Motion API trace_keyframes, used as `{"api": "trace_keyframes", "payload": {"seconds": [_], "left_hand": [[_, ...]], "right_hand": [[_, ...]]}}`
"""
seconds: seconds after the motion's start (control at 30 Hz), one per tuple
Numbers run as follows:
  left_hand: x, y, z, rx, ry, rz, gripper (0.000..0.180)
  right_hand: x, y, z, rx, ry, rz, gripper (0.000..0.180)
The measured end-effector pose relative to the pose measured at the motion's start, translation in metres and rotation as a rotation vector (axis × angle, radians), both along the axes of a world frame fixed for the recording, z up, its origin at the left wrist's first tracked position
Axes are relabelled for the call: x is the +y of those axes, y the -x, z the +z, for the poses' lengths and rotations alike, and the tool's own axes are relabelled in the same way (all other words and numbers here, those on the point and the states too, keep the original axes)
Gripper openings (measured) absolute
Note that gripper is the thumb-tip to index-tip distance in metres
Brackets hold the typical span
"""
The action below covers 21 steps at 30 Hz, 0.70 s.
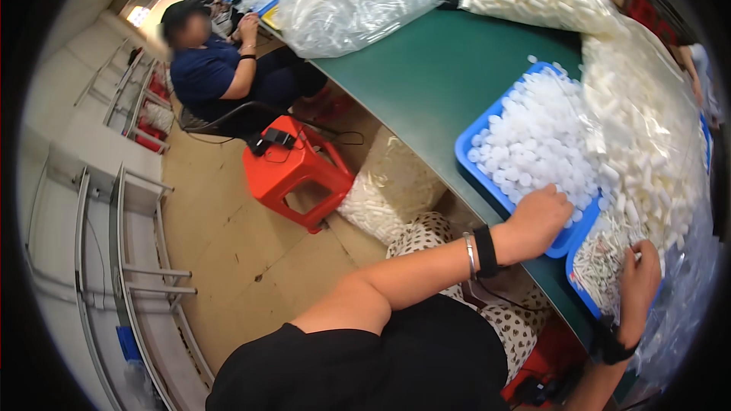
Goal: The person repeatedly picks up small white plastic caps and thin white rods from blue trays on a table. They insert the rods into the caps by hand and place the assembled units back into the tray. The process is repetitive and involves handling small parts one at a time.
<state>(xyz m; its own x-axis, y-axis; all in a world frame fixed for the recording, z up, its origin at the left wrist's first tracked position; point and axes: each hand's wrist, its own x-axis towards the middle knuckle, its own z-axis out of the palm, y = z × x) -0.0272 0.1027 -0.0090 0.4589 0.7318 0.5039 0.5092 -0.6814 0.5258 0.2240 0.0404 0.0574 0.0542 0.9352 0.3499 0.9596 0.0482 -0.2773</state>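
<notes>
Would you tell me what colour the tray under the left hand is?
Blue tray, seen in the head view, with left hand on it.

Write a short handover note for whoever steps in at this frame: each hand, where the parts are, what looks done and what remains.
Left hand: fingers curled down into the white caps at the near edge of the blue tray; whether it grips any cannot be told.
Right hand: resting on the thin white sticks in a second blue tray; grip unclear.
Parts: white caps heaped in the first tray on the green table; an open clear bag of white tubes lies to the right.
Done: no finished pieces can be picked out.
Left: both trays and the bag look well filled, so much remains.
</notes>
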Motion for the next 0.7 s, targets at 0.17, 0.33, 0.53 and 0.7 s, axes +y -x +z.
{"api": "trace_keyframes", "payload": {"seconds": [0.17,0.33,0.53,0.7], "left_hand": [[-0.015,0.002,0.009,-0.322,0.118,-0.038,0.011],[-0.035,-0.006,0.025,-0.828,1.159,-0.414,0.023],[-0.057,-0.002,0.012,-1.293,1.64,-0.526,0.04],[-0.063,0.006,0.008,-1.367,1.772,-0.5,0.037]], "right_hand": [[-0.017,0.012,0.017,0.425,0.128,-0.046,0.011],[-0.05,0.03,0.007,0.463,0.148,0.047,0.015],[-0.074,0.064,0.005,0.51,0.126,0.135,0.008],[-0.074,0.068,0.01,0.411,0.041,0.167,0.01]]}}
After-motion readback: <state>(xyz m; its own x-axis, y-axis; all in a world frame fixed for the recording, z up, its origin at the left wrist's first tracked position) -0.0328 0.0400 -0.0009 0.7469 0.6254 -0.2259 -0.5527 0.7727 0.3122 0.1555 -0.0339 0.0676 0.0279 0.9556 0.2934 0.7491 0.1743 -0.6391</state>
